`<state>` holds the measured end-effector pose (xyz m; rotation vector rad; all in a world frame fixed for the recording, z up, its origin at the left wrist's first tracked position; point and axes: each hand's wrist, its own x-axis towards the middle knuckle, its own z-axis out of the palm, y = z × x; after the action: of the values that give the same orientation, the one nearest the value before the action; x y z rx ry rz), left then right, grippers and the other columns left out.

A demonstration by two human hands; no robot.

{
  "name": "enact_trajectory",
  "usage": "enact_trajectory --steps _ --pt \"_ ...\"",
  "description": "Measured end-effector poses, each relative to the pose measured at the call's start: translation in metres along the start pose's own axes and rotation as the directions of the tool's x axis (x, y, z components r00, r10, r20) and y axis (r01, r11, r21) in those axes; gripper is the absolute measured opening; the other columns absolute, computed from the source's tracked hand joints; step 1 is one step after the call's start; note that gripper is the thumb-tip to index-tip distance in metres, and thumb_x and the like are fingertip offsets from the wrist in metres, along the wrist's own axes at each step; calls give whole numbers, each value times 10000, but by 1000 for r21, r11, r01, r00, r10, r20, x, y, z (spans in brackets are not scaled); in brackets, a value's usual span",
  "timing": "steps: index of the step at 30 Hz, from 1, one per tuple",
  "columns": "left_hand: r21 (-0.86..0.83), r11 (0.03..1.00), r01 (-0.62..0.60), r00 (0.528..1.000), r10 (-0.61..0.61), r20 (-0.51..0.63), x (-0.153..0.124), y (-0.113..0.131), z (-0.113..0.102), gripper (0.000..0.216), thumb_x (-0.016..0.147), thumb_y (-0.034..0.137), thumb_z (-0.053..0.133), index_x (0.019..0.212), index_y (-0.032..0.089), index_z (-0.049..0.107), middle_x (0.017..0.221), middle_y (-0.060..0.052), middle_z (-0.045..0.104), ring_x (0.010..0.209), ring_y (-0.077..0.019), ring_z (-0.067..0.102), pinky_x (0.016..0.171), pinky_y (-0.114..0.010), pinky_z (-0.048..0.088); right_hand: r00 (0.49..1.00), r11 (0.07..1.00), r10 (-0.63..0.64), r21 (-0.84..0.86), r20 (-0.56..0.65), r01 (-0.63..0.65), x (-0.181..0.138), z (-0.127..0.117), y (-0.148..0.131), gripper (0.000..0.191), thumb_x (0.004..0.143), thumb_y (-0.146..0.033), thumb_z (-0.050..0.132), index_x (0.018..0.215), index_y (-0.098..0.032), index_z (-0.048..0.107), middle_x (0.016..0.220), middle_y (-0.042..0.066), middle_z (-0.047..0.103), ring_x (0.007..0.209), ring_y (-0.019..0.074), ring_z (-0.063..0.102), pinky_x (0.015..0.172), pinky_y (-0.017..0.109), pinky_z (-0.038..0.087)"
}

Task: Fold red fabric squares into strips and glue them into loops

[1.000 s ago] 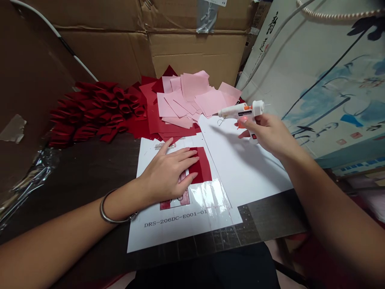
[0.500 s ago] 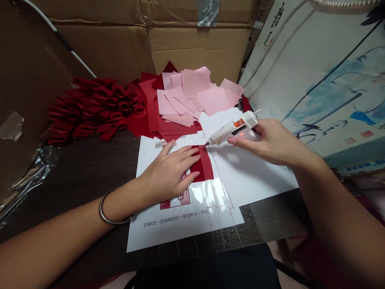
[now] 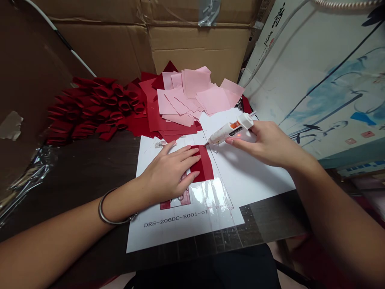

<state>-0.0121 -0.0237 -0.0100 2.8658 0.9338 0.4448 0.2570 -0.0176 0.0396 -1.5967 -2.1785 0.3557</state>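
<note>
A folded red fabric piece [image 3: 206, 162] lies on a printed white sheet [image 3: 150, 237] under clear plastic. My left hand [image 3: 173, 170] rests flat across the fabric's left part, fingers stretched out and pressing it down. In my right hand [image 3: 264, 140] is a white hot glue gun [image 3: 224, 132] with an orange label and a small red light. Its nozzle points down and left, at the fabric's upper edge; whether it touches I cannot tell. The fabric's left side and part of the printed picture are hidden beneath my left hand.
Rolled red fabric pieces [image 3: 96, 104] are heaped at the back left of the dark table [image 3: 105, 168]. Pink squares [image 3: 192, 96] lie over flat red pieces [image 3: 153, 116] behind the sheet. Cardboard [image 3: 195, 48] walls the back; a painted panel [image 3: 325, 96] stands at the right.
My right hand and the glue gun have shifted slightly left, with the gun's back end a little lower. My left hand and the fabric have stayed in place.
</note>
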Motion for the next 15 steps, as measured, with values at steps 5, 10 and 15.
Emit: enact_trajectory --steps 5,10,15 --pt "-12 1000 4 1000 -4 -7 0 0 1 392 959 330 458 1266 140 611 1363 -137 592 1294 -295 532 1126 -579 301 1000 999 -21 40 6 21 0 1 -1 285 880 -531 566 890 -264 663 646 3 564 620 178 517 582 310 318" --pt "15 1000 -2 1000 2 -10 0 0 1 399 963 333 444 1261 129 613 1360 -141 592 1286 -287 542 1122 -569 319 1000 997 -28 69 4 27 0 2 0 264 858 -513 607 837 -254 655 592 -9 529 605 177 509 585 308 305" --pt "24 1000 0 1000 0 -4 1 1 0 401 960 331 448 1263 124 611 1356 -143 594 1283 -283 546 1123 -564 326 999 999 -31 45 25 30 0 3 1 298 859 -550 599 814 -259 647 552 -17 481 584 177 495 567 309 296"
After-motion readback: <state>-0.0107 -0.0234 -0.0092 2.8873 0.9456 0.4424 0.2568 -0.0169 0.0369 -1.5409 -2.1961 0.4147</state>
